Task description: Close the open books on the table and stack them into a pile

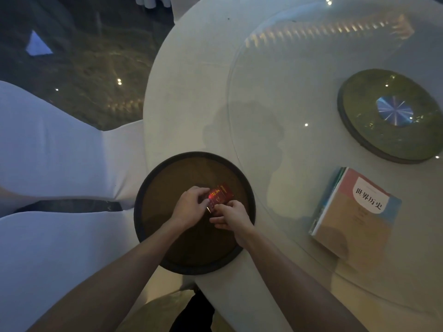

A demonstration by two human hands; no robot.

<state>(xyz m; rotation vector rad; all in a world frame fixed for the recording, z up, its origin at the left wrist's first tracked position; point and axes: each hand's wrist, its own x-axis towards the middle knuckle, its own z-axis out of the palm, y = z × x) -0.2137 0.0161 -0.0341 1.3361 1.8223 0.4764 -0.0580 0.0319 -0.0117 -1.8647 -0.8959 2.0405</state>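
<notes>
A small red book (221, 194) with gold lettering lies on a round brown mat (167, 188) at the table's near edge. My left hand (190, 206) grips its left side and my right hand (231, 218) holds its near edge; both cover part of the cover. To the right, on the glass turntable (287, 92), a pile of closed books (354, 212) rests, topped by a pink, tan and blue cover with dark characters. Several spines show along the pile's left side.
The round table (187, 80) wears a white cloth. A green round mat (374, 130) with a shiny centre sits at the far right. White-covered chairs (48, 152) stand close on the left, over a dark patterned floor.
</notes>
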